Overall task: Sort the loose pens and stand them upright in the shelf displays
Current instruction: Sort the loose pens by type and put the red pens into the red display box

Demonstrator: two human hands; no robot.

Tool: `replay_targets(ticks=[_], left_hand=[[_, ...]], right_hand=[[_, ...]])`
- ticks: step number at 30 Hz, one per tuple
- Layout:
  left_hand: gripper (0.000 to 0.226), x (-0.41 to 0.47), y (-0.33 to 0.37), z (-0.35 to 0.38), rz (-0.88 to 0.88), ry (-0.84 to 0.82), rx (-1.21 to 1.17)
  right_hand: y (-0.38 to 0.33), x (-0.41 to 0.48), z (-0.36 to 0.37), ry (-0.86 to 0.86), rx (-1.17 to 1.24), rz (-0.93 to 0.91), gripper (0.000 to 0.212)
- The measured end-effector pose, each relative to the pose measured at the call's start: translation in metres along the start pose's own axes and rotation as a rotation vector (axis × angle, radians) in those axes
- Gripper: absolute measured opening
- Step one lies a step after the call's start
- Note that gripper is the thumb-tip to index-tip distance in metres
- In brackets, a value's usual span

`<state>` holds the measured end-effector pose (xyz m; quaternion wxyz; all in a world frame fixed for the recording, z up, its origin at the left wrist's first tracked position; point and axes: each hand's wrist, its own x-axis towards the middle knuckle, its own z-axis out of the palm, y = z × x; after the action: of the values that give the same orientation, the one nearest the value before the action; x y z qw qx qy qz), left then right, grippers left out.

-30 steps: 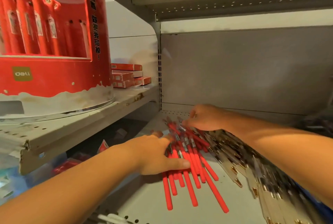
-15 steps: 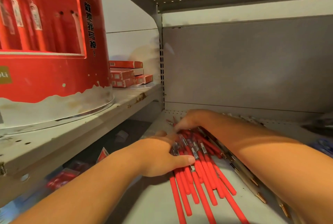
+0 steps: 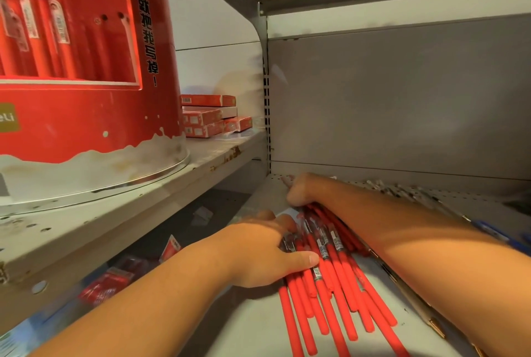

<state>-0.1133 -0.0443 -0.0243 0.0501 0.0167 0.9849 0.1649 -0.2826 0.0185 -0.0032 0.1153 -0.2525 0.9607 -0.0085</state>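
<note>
The left grip (image 3: 267, 253) clasps the near-left side of a bundle of red pens (image 3: 339, 285), thumb laid across their tops, fingers curved along the clip ends; the pens lie flat on the shelf (image 3: 253, 328), fanning out below the thumb; just beyond, the right grip (image 3: 301, 190) curls knuckles-up over the bundle's far end, fingers hidden, so I cannot tell whether it holds any; right of its forearm lie clear pens (image 3: 402, 191); up and left of the left grip stands a red display drum (image 3: 86, 127), small red boxes (image 3: 207, 118) behind it.
</note>
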Motion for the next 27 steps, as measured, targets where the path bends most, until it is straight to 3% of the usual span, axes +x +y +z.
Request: replay_targets(ticks=[5,8,19,27], left_hand=[[0.066,-0.001,0.0,0.0,-0.008,0.012,0.021],[0.066,-0.002,0.001,0.0,-0.003,0.0,0.027],[0.075,-0.003,0.004,0.0,-0.023,-0.002,0.097],[0.064,-0.005,0.009,0.0,-0.004,0.016,0.095]], right_hand=[[0.013,0.009,-0.005,0.097,0.166,0.014,0.037],[0.025,0.009,-0.014,0.174,0.321,0.04,0.009],[0.076,-0.004,-0.037,0.387,0.812,-0.033,0.009],[0.092,-0.025,-0.059,0.485,1.226,-0.009,0.016]])
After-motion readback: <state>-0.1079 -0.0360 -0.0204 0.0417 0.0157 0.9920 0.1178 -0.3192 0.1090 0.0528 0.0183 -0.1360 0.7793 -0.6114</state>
